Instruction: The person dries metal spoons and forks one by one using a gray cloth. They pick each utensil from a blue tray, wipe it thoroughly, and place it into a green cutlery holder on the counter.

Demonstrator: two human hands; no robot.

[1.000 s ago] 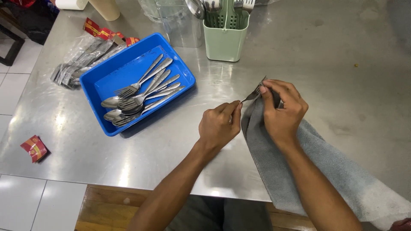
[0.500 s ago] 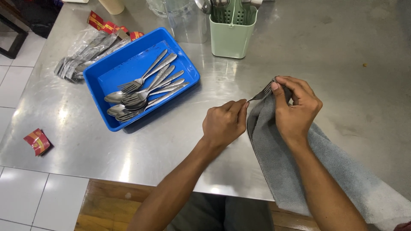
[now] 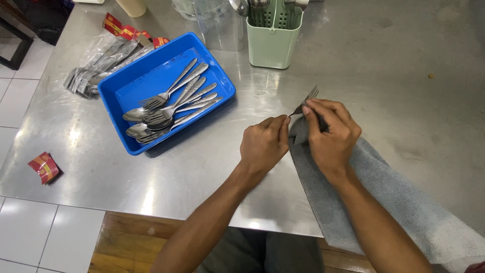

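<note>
What we cannot fully see: wrapped, cropped and stacked things

We see only the tines of the fork point(image 3: 309, 96) poking out above the hands; its handle is swallowed by the grey cloth point(image 3: 384, 197) and the right hand point(image 3: 331, 134), and the left hand point(image 3: 263, 144) covers the cloth's near fold. The cloth runs off the bottom right corner of the picture. At the table's far edge the green cutlery holder point(image 3: 273, 43) and the clear container point(image 3: 217, 28) beside it are cut by the top edge. In the blue tray point(image 3: 118, 93) the cutlery point(image 3: 169, 108) overlaps too much for us to count. The bagged cutlery point(image 3: 96, 65) at the left edge blurs behind plastic.
</note>
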